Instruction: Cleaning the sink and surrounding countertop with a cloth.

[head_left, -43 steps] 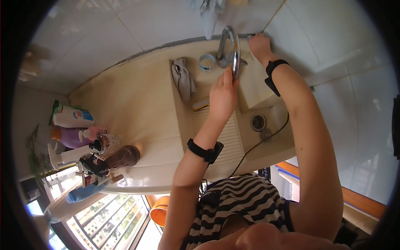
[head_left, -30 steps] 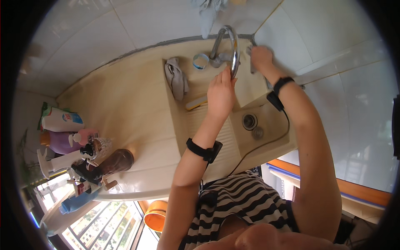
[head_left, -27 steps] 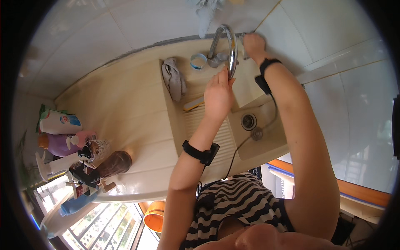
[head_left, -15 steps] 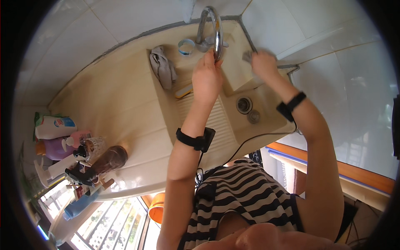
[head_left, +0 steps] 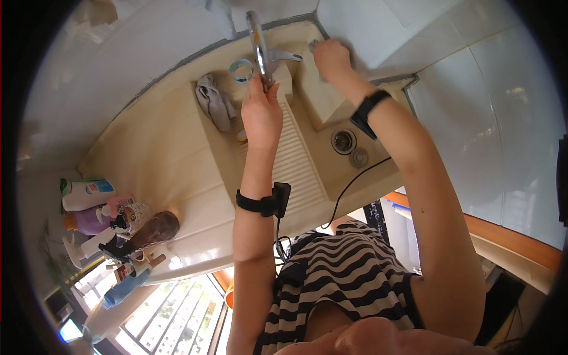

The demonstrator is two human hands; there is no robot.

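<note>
My left hand (head_left: 262, 118) is closed around the lower end of the curved chrome faucet spout (head_left: 258, 44). My right hand (head_left: 332, 59) is at the far right of the beige sink (head_left: 307, 160), by the back rim. Its fingers are closed on a small grey wad (head_left: 313, 45), mostly hidden, whose kind I cannot make out. Between the two hands the faucet lever (head_left: 287, 56) points right. Just left of the spout sits a small round blue-and-white container (head_left: 241, 70). A crumpled grey cloth (head_left: 215, 102) hangs over the sink's left wall.
The ribbed washboard (head_left: 290, 154) slopes beside the drain (head_left: 344, 142), which has a round strainer (head_left: 359, 157) next to it. Bottles (head_left: 89, 194) crowd the counter's left end. A black cable (head_left: 340, 198) crosses the sink's front edge. Tiled walls (head_left: 467, 89) close in behind and right.
My right hand has moved back and left along the sink's rim with the grey wad. The whole view has shifted. My left hand still grips the faucet spout, which appears turned.
</note>
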